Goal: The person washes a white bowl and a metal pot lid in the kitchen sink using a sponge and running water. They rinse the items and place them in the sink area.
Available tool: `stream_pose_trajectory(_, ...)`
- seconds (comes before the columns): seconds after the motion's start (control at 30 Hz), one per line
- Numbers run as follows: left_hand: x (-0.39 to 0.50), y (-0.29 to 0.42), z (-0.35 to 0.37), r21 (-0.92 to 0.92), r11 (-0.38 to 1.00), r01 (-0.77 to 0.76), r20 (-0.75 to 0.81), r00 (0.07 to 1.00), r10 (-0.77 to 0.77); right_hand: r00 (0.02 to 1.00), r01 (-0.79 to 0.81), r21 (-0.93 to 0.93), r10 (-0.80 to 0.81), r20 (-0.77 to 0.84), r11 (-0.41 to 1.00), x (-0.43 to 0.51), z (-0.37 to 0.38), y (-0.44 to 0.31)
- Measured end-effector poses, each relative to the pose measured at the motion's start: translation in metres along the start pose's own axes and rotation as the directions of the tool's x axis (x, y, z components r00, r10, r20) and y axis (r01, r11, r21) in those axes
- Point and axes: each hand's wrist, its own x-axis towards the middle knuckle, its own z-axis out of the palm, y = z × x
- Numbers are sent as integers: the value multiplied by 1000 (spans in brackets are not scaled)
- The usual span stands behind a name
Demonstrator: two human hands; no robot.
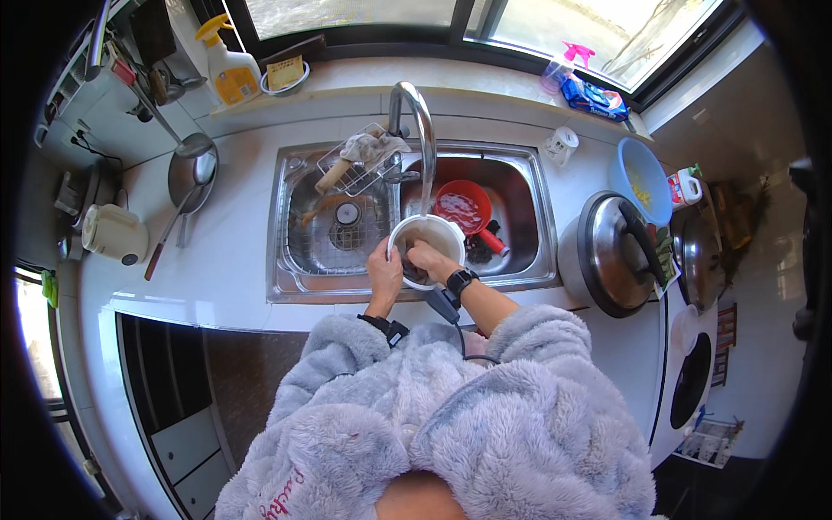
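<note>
A white pot [457, 250] is held over the front of the right sink basin, beneath the chrome faucet [426, 123]. Water runs from the spout into it. My left hand [383, 270] grips the pot's left rim, thumb at the edge. Inside the pot is my right hand [426, 257], its fingers partly hidden in murky water; whether they hold anything is not visible. Just behind sits a red plastic ladle [463, 201] with water in it, its handle pointing toward the front right. Dark scraps [482, 250] lie on the basin floor beside it.
A wire rack [354, 175] with a grey cloth [374, 151] straddles the sink's left side. Right of the sink stand a large lidded steel pot [617, 253], a white mug [561, 144] and a blue basin [640, 179]. A wok ladle [195, 146] and a cream appliance [114, 234] are at left.
</note>
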Motion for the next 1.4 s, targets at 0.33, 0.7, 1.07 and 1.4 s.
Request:
stream_pose_trajectory(0.33, 0, -8, 1, 18, 999, 42, 17, 999, -42, 995, -99, 656, 60, 83, 748, -18, 11, -6)
stream_pose_trajectory(0.7, -1, -14, 3, 10, 1000, 8, -4, 1000, -8, 994, -84, 676, 106, 9, 732, -27, 16, -15)
stream_pose_trajectory(1.07, -5, -3, 1, -18, 1000, 1, 17, 1000, -1, 995, -17, 784, 84, -44, 620, -22, 19, -11)
stream_pose_trajectory(1.4, 0, -9, 4, 6, 1000, 12, 23, 1000, -12, 947, 181, 967, 235, -221, 182, 2, 3, -6)
